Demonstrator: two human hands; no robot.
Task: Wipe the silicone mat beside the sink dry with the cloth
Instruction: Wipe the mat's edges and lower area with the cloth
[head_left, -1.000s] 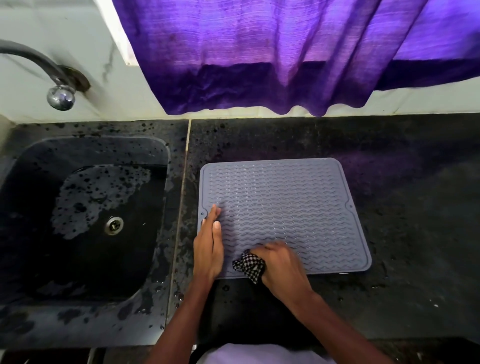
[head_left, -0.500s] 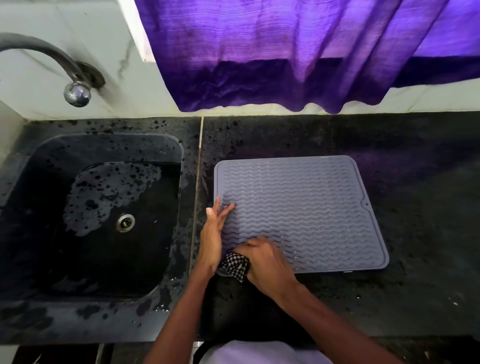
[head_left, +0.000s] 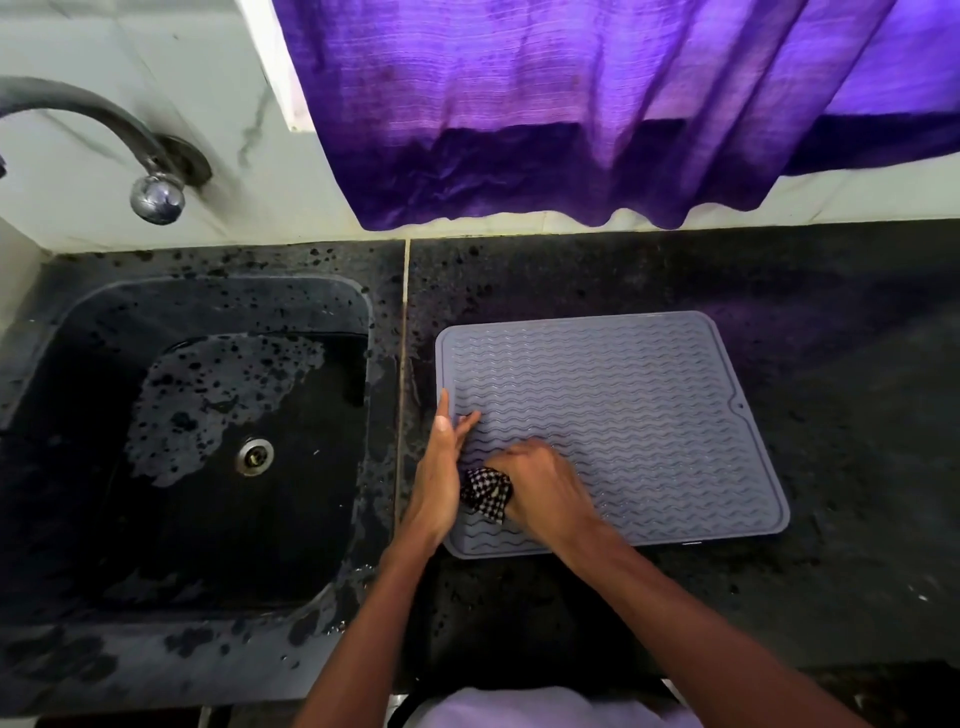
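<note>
1. The grey silicone mat (head_left: 623, 415) lies flat on the dark countertop (head_left: 841, 322), just right of the sink (head_left: 208, 296). Its left edge runs close along the seam between the two slabs.
2. The left hand (head_left: 439, 478) sits on that left edge with its fingers straight and pressed down on the raised rim. It isn't gripping anything.
3. The right hand (head_left: 540, 483) has its fingers curled round a bunched black-and-white checked cloth (head_left: 485, 493), pushing it onto the mat near the front-left corner. The cloth touches the side of the left hand.
4. Most of the wavy ribbed surface lies beyond the right hand, out to the notched right edge and the back edge.
5. Room around it: a wide band of counter to the right, a narrower strip behind up to the wall, and another strip in front.
6. The purple curtain (head_left: 571, 114) hem hangs over the back of the counter, well apart from the mat. The tap (head_left: 156, 195) is over by the sink.
</note>
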